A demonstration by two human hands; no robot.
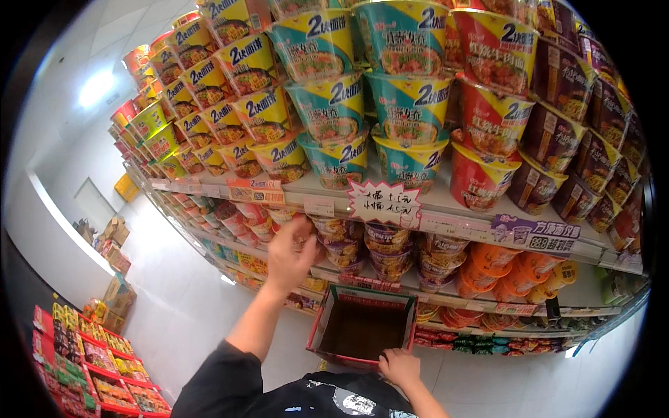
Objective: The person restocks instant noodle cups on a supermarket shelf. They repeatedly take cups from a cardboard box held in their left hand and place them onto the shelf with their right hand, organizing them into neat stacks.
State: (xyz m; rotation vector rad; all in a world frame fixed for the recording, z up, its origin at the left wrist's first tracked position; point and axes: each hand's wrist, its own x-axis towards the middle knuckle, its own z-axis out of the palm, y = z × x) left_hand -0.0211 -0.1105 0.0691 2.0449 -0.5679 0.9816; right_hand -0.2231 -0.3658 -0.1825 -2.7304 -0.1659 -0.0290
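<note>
My left hand (291, 256) reaches up to the second shelf, next to red-and-white noodle cups (252, 221) and purple noodle cups (341, 247). Its fingers are smeared and overlap the cups behind, so whether they grip one cannot be made out. Low in front of me, my right hand (400, 366) is closed over the near right rim of an open cardboard box (313, 336) with red edges. Brown bottom shows inside the box. On the shelf above, large noodle tubs are stacked: yellow-and-black tubs (261, 115), teal tubs (408, 108), red tubs (495, 125) and dark purple tubs (554, 143).
A handwritten price sign (385, 205) and a purple label (535, 230) hang on the shelf edge (453, 223). Orange cups (481, 268) stand lower right. Across the aisle floor (188, 285) are cardboard boxes (120, 299) and a red display rack (97, 362).
</note>
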